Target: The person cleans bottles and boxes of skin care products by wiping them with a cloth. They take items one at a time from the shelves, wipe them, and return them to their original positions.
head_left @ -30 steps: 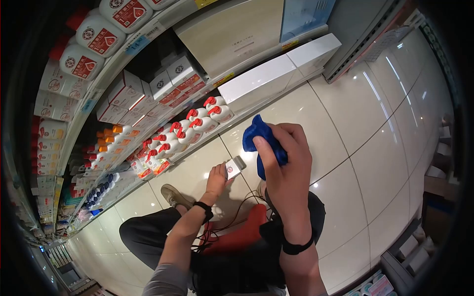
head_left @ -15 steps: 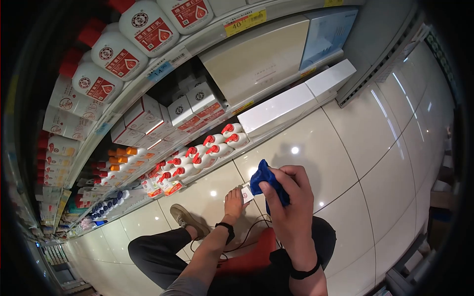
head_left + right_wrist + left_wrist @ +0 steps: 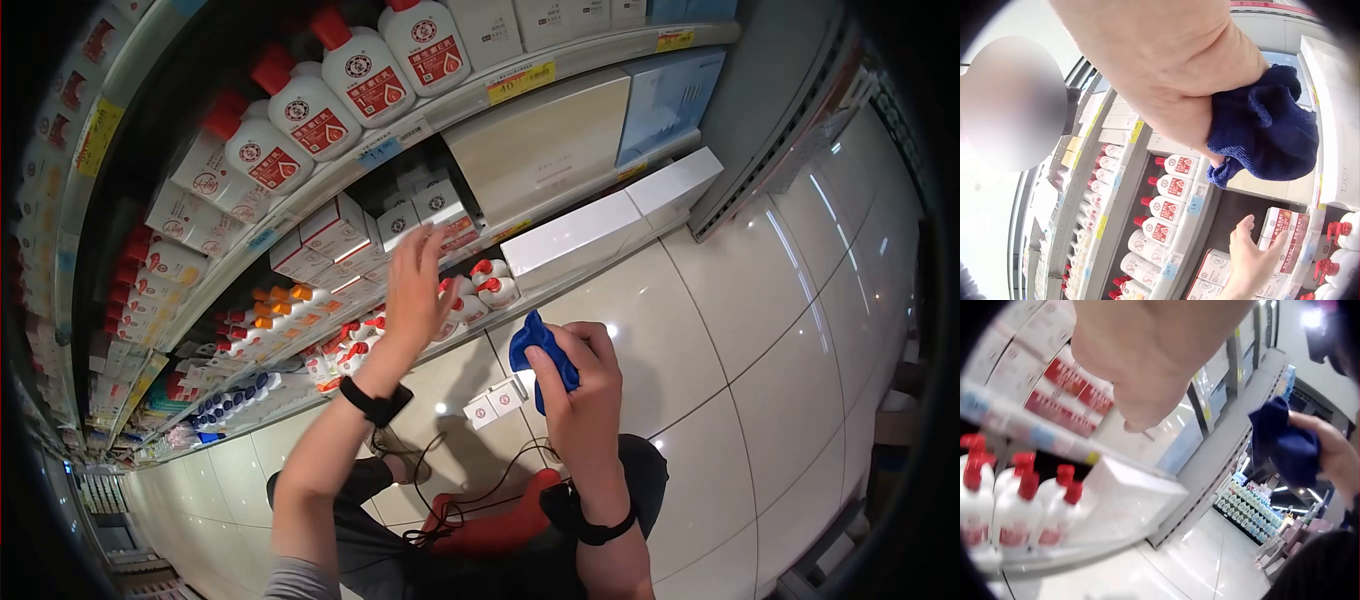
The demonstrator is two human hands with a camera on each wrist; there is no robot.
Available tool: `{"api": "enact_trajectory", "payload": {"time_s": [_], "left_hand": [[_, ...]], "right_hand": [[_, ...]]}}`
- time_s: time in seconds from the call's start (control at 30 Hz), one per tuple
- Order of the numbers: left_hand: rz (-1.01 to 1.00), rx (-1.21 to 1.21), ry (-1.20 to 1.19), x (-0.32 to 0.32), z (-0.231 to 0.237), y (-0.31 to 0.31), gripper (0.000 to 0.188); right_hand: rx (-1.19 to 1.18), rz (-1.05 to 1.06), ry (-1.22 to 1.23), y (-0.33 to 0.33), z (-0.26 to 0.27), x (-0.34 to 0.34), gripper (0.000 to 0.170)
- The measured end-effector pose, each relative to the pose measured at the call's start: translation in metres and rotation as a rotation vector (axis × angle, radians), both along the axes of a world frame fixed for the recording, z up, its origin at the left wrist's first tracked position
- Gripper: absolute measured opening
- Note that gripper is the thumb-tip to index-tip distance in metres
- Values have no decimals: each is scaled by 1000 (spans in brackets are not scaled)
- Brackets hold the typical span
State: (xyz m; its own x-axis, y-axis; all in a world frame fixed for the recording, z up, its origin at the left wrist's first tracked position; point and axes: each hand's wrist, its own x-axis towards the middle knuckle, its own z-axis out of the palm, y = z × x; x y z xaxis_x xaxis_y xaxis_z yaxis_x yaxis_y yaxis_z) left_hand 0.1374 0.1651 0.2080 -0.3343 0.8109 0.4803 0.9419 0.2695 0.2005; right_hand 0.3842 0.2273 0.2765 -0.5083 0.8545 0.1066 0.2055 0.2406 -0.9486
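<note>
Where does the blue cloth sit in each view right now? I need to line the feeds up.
Head: blue cloth, just right of centre, slightly below mid-height, in the right hand.
Left wrist: blue cloth, towards the right, about mid-height.
Right wrist: blue cloth, right of centre, slightly above mid-height.
Shared landmark: white bottles with red pumps; near centre, lower left and lower right, respectively.

Deep blue throughout on the cloth point(image 3: 547, 352) in the right hand point(image 3: 584, 385) — white with round reddish marks on the two boxes point(image 3: 480, 410) below, between cloth and left hand point(image 3: 413, 295). White with dark round emblems and red bands on the cartons point(image 3: 438, 203) beyond that hand — topped red over white on the pump bottles point(image 3: 499, 294) beside it.
</note>
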Motion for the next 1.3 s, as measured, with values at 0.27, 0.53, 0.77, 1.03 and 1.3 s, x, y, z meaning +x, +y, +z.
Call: {"api": "enact_trajectory", "payload": {"time_s": [0.27, 0.53, 0.77, 1.03, 1.3], "left_hand": [[114, -726, -118, -100, 36, 58, 110], [75, -740, -279, -114, 28, 57, 96], [141, -658, -360, -106, 25, 56, 88], [-29, -399, -205, -24, 24, 6, 75], [-24, -409, -573, 115, -103, -111, 77]], "right_hand": [[97, -29, 105, 0, -10, -3, 25], [14, -16, 88, 7, -2, 4, 25], [-34, 18, 49, 6, 3, 6, 27], [20, -12, 87, 9, -4, 8, 25], [78, -43, 155, 12, -16, 13, 20]]}}
